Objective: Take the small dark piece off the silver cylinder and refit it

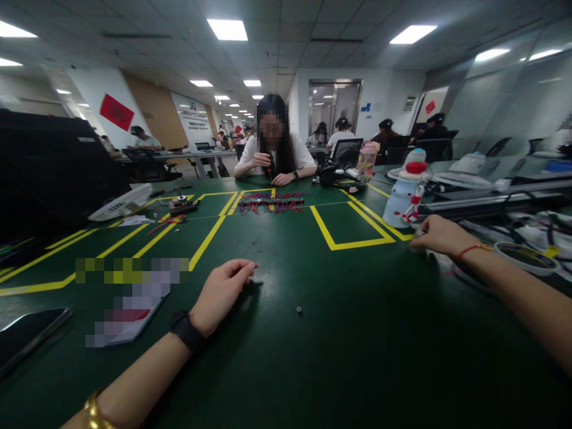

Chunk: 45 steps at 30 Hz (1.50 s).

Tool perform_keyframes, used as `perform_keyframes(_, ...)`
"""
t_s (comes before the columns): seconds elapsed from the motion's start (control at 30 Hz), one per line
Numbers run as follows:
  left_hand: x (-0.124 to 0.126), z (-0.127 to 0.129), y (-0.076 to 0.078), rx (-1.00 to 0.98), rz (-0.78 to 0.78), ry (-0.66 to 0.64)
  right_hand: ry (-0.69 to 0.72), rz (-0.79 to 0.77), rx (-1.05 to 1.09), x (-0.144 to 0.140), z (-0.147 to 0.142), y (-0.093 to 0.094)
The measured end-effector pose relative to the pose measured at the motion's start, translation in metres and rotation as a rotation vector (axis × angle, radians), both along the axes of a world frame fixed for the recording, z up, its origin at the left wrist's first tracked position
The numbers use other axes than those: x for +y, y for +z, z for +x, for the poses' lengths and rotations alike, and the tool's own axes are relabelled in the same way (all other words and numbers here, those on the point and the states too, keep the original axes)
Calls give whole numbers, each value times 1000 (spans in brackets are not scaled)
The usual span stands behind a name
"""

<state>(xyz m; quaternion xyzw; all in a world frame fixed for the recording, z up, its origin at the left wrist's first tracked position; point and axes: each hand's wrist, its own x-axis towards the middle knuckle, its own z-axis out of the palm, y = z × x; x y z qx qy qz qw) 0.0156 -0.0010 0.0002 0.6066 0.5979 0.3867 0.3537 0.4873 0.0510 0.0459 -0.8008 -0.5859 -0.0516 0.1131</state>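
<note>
My left hand [223,293] is held over the green table, thumb and fingers pressed together in a pinch. Whatever is at its fingertips is too small to make out. A small metal ring-like piece [299,310] lies on the table to its right. At the right, my right hand [440,236] is closed around a small, partly see-through object [419,237], mostly covered by the fingers, in front of a light blue bottle [400,199]. Beyond the hands lies a tangled row of red and blue wires [272,201].
Across the table [268,369] a person [272,143] leans in, holding a screwdriver [270,167]. A phone [31,336] and a blurred card-like item [138,310] lie left. Small parts [183,204], a white fan [120,202], cables [527,256] and a pink bottle [367,161] stand around.
</note>
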Motion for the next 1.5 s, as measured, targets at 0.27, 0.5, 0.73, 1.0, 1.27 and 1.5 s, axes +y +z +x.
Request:
perform_keyframes(0.27,-2,5,2,41,29,33,713,145,29,-56,-137,-9)
perform_keyframes(0.5,-3,4,2,36,59,14,1222,-42,225,-105,-220,-34)
perform_keyframes(0.73,-4,4,4,19,54,6,648,221,438,-56,-133,7)
perform_keyframes(1.0,-5,5,5,34,36,25,424,300,92,-11,-58,0)
perform_keyframes(1.27,-4,5,5,10,38,30,349,505,-16,-3,-38,-7)
perform_keyframes(1.5,-5,5,8,14,24,27,446,294,-1,0,-67,-43)
